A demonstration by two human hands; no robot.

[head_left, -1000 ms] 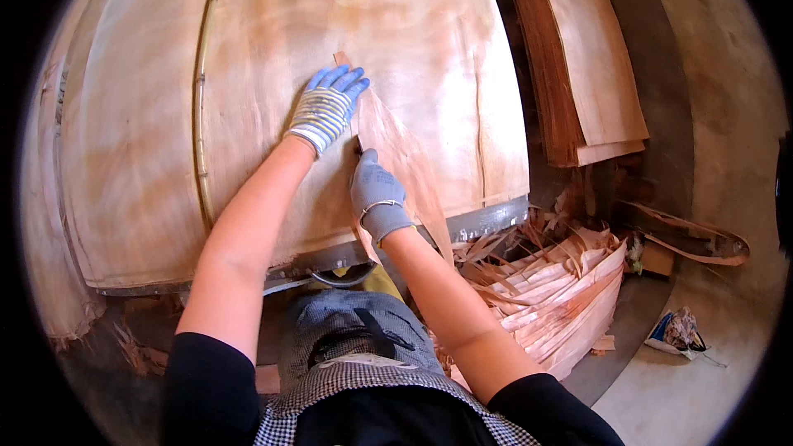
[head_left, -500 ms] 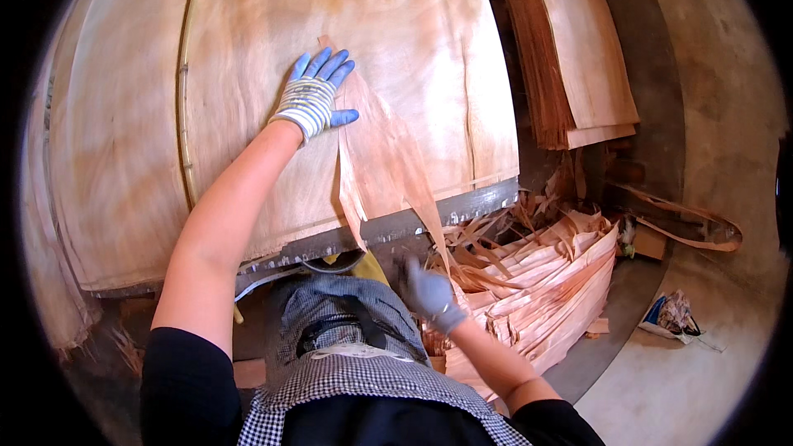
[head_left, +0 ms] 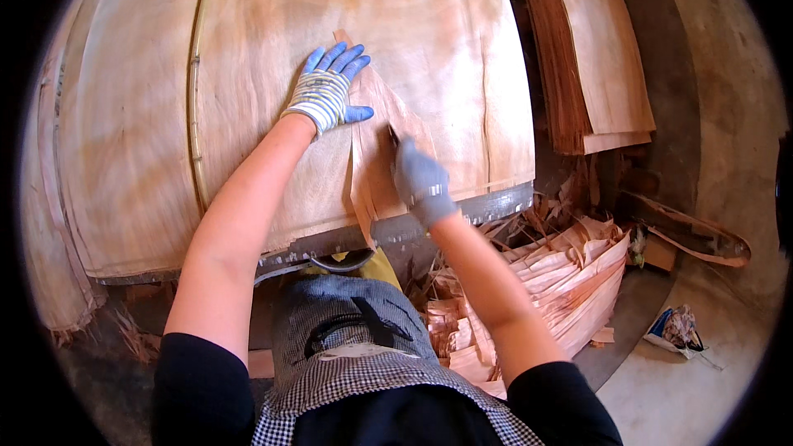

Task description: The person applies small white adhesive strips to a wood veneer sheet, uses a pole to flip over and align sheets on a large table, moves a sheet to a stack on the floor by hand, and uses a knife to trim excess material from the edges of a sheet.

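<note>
My left hand [head_left: 326,95], in a striped glove with blue fingers, lies flat with fingers spread. It presses a reddish veneer strip [head_left: 376,103] against a large pale veneer sheet [head_left: 273,49]. The strip's ragged lower end hangs past the sheet's near edge. To the right, my right hand [head_left: 423,182], in a grey glove, is closed round what looks like a knife [head_left: 393,135]. Only its short dark tip shows; the handle is hidden in the fist. The tip is at the right part of the strip, and the hand is slightly blurred.
A heap of veneer offcuts [head_left: 537,281] lies below right of the table's metal edge [head_left: 504,200]. A stack of veneer sheets [head_left: 607,41] stands at far right. A thin jointed yellowish rod [head_left: 196,91] runs along the sheet at left. A small bag [head_left: 676,330] lies on the floor.
My right hand has risen from beside the offcut heap, below the table edge, to the strip on the sheet. My left hand keeps its place on the strip. The view has shifted slightly.
</note>
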